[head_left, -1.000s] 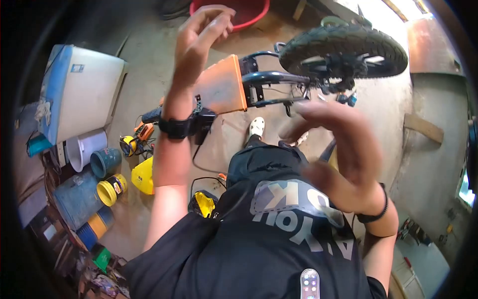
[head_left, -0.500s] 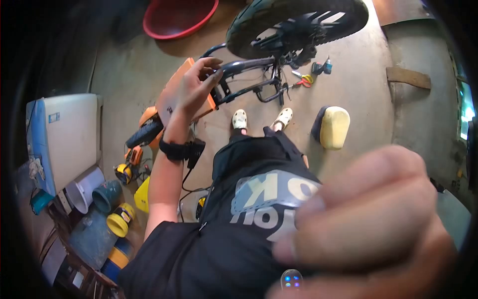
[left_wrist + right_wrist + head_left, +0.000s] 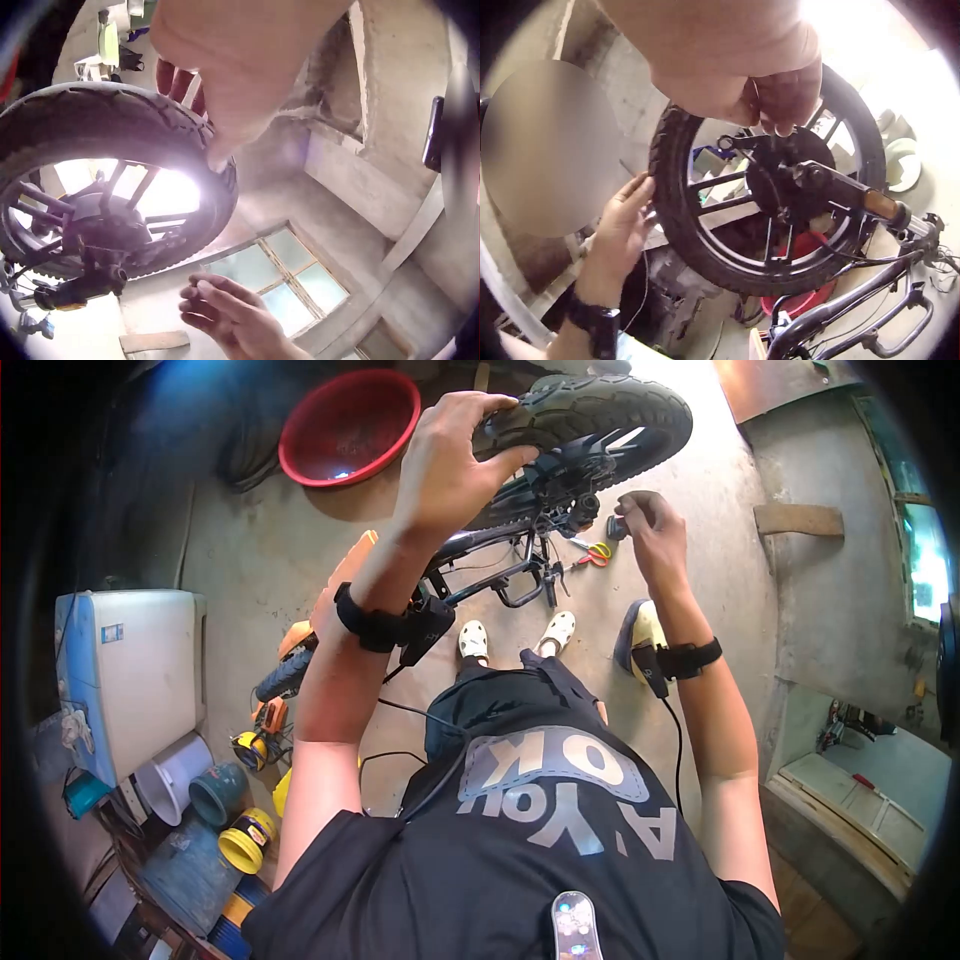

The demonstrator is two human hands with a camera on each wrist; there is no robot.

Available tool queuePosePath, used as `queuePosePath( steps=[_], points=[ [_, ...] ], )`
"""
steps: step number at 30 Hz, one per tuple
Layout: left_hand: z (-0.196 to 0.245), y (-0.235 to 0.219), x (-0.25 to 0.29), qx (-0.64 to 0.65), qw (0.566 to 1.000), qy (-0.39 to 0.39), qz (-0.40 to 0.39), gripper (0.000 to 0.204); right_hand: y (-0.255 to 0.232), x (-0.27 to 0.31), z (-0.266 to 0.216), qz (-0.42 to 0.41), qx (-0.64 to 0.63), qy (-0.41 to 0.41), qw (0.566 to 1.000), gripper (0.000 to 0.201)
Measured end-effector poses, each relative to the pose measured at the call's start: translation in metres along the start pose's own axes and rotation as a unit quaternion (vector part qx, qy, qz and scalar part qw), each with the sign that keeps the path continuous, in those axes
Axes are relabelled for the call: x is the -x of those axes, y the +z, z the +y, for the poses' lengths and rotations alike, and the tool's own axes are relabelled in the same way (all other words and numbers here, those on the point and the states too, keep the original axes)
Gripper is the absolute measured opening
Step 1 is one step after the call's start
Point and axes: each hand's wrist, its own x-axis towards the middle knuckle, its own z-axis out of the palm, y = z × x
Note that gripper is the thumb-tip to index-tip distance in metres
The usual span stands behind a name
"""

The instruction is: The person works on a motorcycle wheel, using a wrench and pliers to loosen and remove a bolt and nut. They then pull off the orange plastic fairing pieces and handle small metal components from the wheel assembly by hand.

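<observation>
A black spoked wheel [image 3: 769, 187] with a knobbly tyre [image 3: 650, 410] sits on a dark metal bike frame [image 3: 470, 545] with an orange panel. My left hand [image 3: 450, 465] grips the tyre's rim side, thumb on one face and fingers over the tread. My right hand [image 3: 655, 540] hangs just right of the wheel's hub [image 3: 787, 172], its fingers bent and fingertips close together. In the left wrist view the right hand [image 3: 240, 315] shows below the wheel. I cannot tell whether its fingertips pinch something small.
A red basin [image 3: 350, 430] lies beyond the frame. Scissors [image 3: 598, 555] with red and yellow handles are on the floor, near a cream-and-dark padded seat [image 3: 640, 630]. Buckets [image 3: 170, 780], an orange-and-yellow tool [image 3: 255, 745] and a white-blue appliance [image 3: 140, 670] line the left. A wooden plank [image 3: 800, 520] lies right.
My left hand has moved forward from beside the orange panel onto the tyre. My right hand has gone from close to the camera out toward the wheel's hub.
</observation>
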Motion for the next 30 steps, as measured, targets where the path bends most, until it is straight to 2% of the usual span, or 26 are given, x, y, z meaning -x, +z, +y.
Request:
queuePosePath(
  steps=[1,2,4,6,8,10,12,13,14,15,16,17,18,20,21,28,30],
  points=[
    [0.001,0.001,-0.002,0.005,1.0,-0.002,-0.003,0.049,0.004,-0.003,0.0,0.0,-0.027,0.035,0.999,0.023],
    [0.002,0.002,-0.004,0.009,1.0,-0.005,-0.006,0.048,0.009,-0.002,-0.011,0.0,-0.029,0.034,0.999,0.023],
    [0.003,0.003,-0.007,0.005,1.0,-0.001,-0.007,0.048,0.017,0.005,-0.035,0.033,0.04,-0.057,0.997,0.028],
    [0.004,0.004,-0.01,0.002,1.0,0.003,-0.007,0.048,0.026,0.005,-0.042,0.03,0.026,-0.078,0.996,0.034],
    [0.005,0.006,-0.012,0.005,1.0,0.005,-0.008,0.048,0.032,0.008,-0.039,0.055,0.086,-0.202,0.974,0.036],
    [0.005,0.008,-0.014,0.003,1.0,0.008,-0.006,0.047,0.034,0.015,-0.034,0.049,0.101,-0.204,0.973,0.038],
    [0.005,0.007,-0.014,0.003,1.0,0.01,-0.006,0.047,0.039,0.02,-0.027,0.074,0.056,-0.202,0.975,0.038],
    [0.005,0.006,-0.014,0.015,1.0,-0.004,-0.014,0.047,0.041,0.021,-0.029,0.097,-0.005,-0.151,0.984,0.028],
    [0.005,0.005,-0.013,0.027,0.999,-0.019,-0.021,0.048,0.039,0.015,-0.028,0.099,-0.006,-0.15,0.984,0.028],
    [0.005,0.004,-0.013,0.026,0.999,-0.018,-0.024,0.048,0.034,0.007,-0.025,0.063,-0.14,0.015,0.988,0.027],
    [0.005,0.004,-0.012,0.041,0.998,-0.031,-0.027,0.048,0.031,0.003,-0.028,0.025,-0.269,0.18,0.946,0.031],
    [0.005,0.003,-0.011,0.056,0.997,-0.044,-0.031,0.049,0.027,0.0,-0.038,-0.039,-0.342,0.256,0.903,0.039],
    [0.003,0.003,-0.01,0.057,0.997,-0.041,-0.034,0.049,0.027,-0.002,-0.036,-0.035,-0.344,0.256,0.903,0.039],
    [-0.001,0.002,-0.01,0.055,0.996,-0.05,-0.041,0.049,0.029,-0.007,-0.031,-0.141,-0.492,0.334,0.791,0.04],
    [-0.002,0.0,-0.009,0.047,0.997,-0.046,-0.048,0.049,0.029,-0.007,-0.03,-0.151,-0.513,0.325,0.78,0.04],
    [-0.005,-0.002,-0.003,0.088,0.992,-0.065,-0.058,0.051,0.036,-0.005,-0.042,-0.103,-0.504,0.323,0.794,0.04],
    [-0.009,-0.002,0.0,0.096,0.991,-0.072,-0.056,0.051,0.04,-0.004,-0.04,-0.083,-0.474,0.31,0.82,0.039]
  ],
)
